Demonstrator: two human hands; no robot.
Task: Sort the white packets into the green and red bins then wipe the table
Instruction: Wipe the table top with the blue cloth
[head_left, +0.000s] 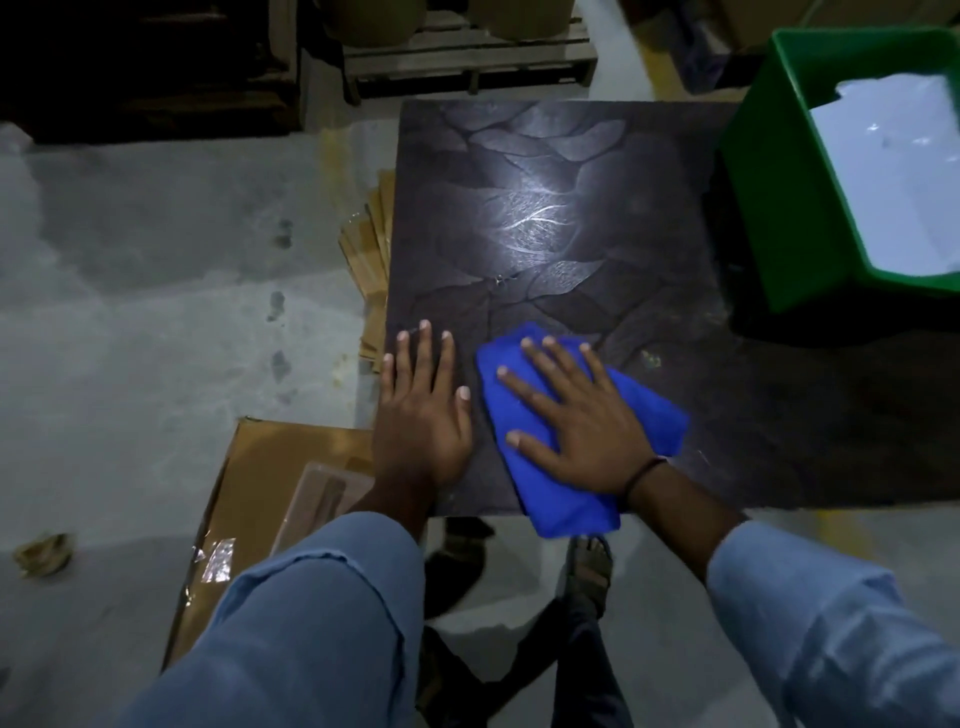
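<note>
**A:** Where do we have our hands?

**B:** Our left hand (423, 410) lies flat on the table (545, 218) at the tabletop's lower left edge. Its fingers are straight and close together, and it holds nothing. Our right hand (576, 421) is just beside it, at the lower middle of the frame. It is also flat, with fingers spread apart, and presses down on the blue cloth (660, 410).

**A:** And how does the cloth lie?

**B:** It is bunched under our palm, and one end hangs over the table's near edge. It shows on both sides of the hand.

**A:** Where are the packets?

**B:** We see the white packets (893, 171) inside the green bin (769, 197) at the upper right of the frame. The bin stands at the table's right side, well apart from our hands.

**A:** Anything else around us?

**B:** A cardboard box (270, 467) sits on the grey floor (156, 260) at the lower left, beside the table. A dark band (644, 473) circles our right wrist.
</note>
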